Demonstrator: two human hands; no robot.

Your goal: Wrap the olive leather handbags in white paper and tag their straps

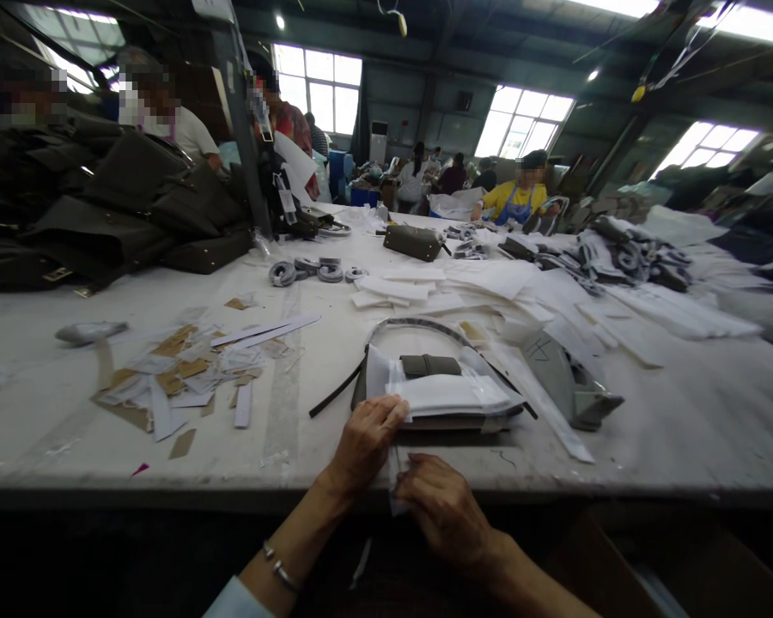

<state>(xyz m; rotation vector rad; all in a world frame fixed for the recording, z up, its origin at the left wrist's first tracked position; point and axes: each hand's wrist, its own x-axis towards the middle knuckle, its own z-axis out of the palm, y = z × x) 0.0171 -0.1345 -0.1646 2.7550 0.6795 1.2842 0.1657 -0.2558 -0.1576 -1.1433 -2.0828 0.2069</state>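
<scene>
In front of me at the table's near edge lies a dark grey-green handbag (pixel 358 386), with white wrapping paper (pixel 454 396) over its front and a strap (pixel 418 324) arched behind it. A flap with a small band (pixel 430 366) shows through the paper. My left hand (pixel 368 439) is closed at the bag's near left corner, its fingertips gripping the paper there. Just below, my right hand (pixel 443 506) pinches a thin whitish strip (pixel 397 481) that hangs down over the table edge. Its exact material is hard to make out.
Left of the bag is a heap of paper scraps (pixel 180 373); to the right stands a grey tape dispenser (pixel 570 386). Behind are white sheets (pixel 418 287), rolled straps (pixel 306 270) and another handbag (pixel 413 242). Dark bags (pixel 135 189) are piled far left. A co-worker in yellow (pixel 519 199) sits opposite.
</scene>
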